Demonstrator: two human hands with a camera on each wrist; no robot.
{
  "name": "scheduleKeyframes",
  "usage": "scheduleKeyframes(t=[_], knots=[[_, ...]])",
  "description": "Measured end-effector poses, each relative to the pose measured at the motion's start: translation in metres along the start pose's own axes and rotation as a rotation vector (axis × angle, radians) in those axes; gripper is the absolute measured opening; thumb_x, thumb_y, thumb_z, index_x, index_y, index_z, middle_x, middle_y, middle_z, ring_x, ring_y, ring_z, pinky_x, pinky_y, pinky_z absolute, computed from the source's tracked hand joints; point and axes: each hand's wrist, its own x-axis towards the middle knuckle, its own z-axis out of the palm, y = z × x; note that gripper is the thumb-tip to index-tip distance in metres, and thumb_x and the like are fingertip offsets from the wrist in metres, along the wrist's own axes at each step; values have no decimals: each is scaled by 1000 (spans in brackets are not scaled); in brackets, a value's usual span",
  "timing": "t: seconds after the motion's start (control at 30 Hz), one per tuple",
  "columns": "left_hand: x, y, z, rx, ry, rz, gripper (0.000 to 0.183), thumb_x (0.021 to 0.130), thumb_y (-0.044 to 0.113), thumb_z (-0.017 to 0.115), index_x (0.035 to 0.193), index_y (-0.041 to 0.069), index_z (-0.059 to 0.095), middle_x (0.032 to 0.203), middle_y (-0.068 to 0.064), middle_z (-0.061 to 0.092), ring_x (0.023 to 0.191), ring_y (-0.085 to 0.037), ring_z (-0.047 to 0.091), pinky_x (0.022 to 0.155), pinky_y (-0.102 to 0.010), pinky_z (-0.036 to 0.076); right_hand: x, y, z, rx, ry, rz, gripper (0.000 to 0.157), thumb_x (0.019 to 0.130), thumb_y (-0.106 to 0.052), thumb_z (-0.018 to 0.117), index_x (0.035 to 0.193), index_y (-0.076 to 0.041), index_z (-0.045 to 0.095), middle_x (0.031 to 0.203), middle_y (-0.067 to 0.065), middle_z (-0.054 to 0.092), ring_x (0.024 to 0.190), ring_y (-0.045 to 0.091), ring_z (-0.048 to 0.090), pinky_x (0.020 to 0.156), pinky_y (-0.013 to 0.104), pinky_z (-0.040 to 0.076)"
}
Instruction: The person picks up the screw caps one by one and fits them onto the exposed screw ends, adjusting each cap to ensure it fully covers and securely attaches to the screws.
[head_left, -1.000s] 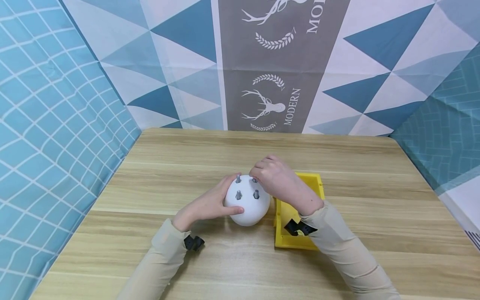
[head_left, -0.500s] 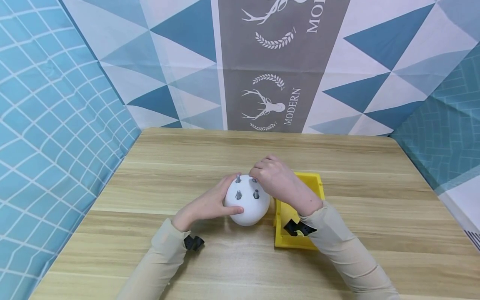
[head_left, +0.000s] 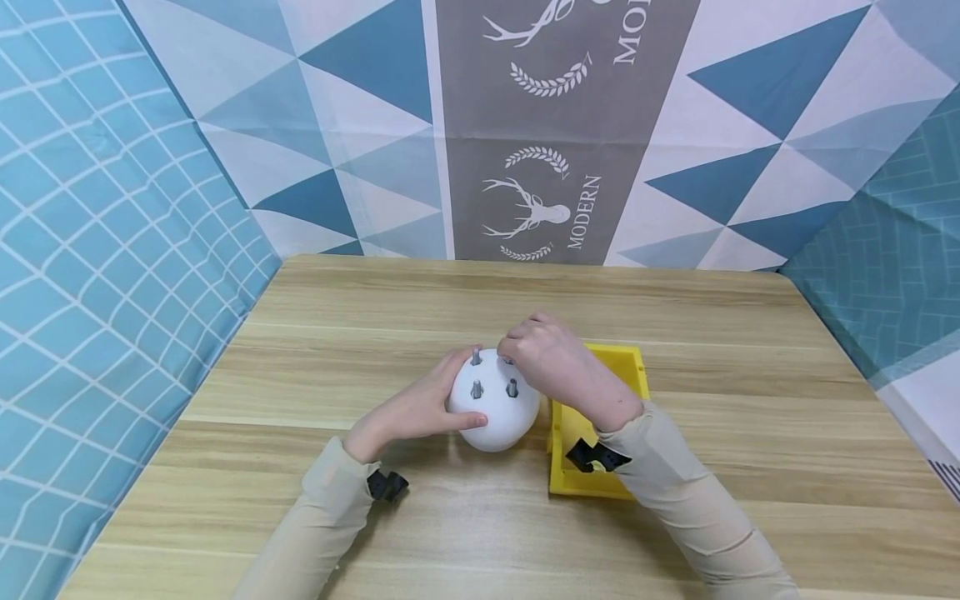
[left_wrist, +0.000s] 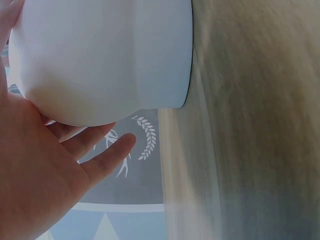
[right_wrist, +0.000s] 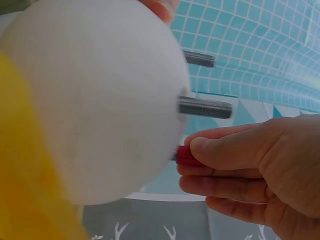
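Observation:
A smooth white dome (head_left: 497,427) with a flat base stands on the wooden table, threaded metal studs (head_left: 477,389) sticking up from its top. Around its left side my left hand (head_left: 420,408) holds it, thumb on the near face; the left wrist view shows the fingers (left_wrist: 107,157) along its far side. My right hand (head_left: 551,358) is at the far right stud, hiding most of it in the head view. Between thumb and fingers it pinches a small red cap-like piece (right_wrist: 187,156) at that stud, as the right wrist view shows. Another stud (right_wrist: 205,107) stands bare beside it.
A yellow tray (head_left: 592,483) lies just right of the dome, under my right forearm; its contents are mostly hidden. Wooden tabletop (head_left: 360,317) surrounds both. Patterned cloth (head_left: 525,125) hangs behind the table, and blue tiled cloth (head_left: 112,208) on the left.
My right hand shifts very slightly at the far right stud, its wrist turning a little. The left hand and the dome keep their places.

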Motion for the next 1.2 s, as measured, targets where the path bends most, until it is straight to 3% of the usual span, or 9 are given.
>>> scheduleKeyframes(t=[0.37, 0.6, 1.03, 1.2], knots=[[-1, -1, 0, 1, 9, 12, 92, 74, 51, 68, 144, 19, 18, 136, -1, 34, 116, -14, 41, 95, -37, 39, 1, 0, 4, 40, 17, -4, 10, 75, 1, 68, 79, -8, 70, 78, 4, 68, 73, 17, 62, 78, 31, 46], [-1, -2, 0, -2, 13, 22, 92, 74, 50, 69, 143, 15, 20, 136, -1, 34, 117, -14, 41, 96, -38, 38, 0, 0, 5, 56, 31, 0, 10, 74, 0, 69, 79, -8, 69, 77, 3, 67, 72, 16, 62, 76, 30, 46], [-1, -2, 0, 0, 0, 7, 93, 74, 54, 67, 144, 15, 19, 139, -1, 30, 119, -15, 39, 97, -38, 37, -3, 4, 4, 140, -50, 30, 8, 81, -5, 66, 88, -9, 67, 86, 3, 67, 80, 19, 62, 85, 33, 45], [-1, -2, 0, -7, 2, 7, 94, 73, 54, 67, 144, 15, 19, 138, 0, 32, 117, -15, 40, 95, -38, 38, -3, 5, 3, 144, -84, 40, 16, 80, -5, 67, 96, -9, 66, 91, 4, 67, 84, 20, 62, 85, 34, 47]])
